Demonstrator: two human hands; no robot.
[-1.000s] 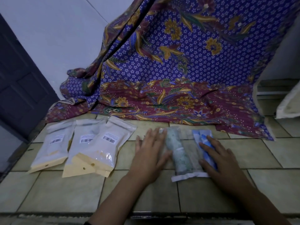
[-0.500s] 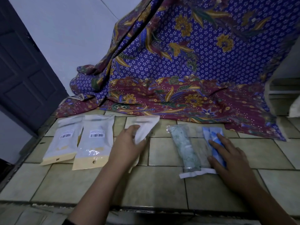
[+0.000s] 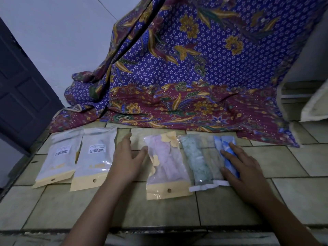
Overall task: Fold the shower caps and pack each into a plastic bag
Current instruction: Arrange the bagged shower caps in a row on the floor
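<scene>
The right hand point(image 3: 246, 172) lies flat and unclenched over a blue folded shower cap point(image 3: 226, 153) on the tiled floor point(image 3: 230, 208), hiding most of it. The left hand point(image 3: 126, 162) hovers with fingers spread, gripping nothing, beside a clear bag point(image 3: 166, 166) of pink, yellow-flowered plastic.

Three yellow-edged packets lay on the tiles: two label-up ones point(image 3: 59, 158) point(image 3: 95, 157) at the left, each with one barcode sticker, and one pink one point(image 3: 166, 166) face-up in the middle. Each showed one punched hole. To the right lay two rolled caps, one green point(image 3: 196, 160) and one blue point(image 3: 227, 155). Two hands were in view, left point(image 3: 126, 160) and right point(image 3: 243, 167). One patterned cloth point(image 3: 186, 77) hung behind.
</scene>
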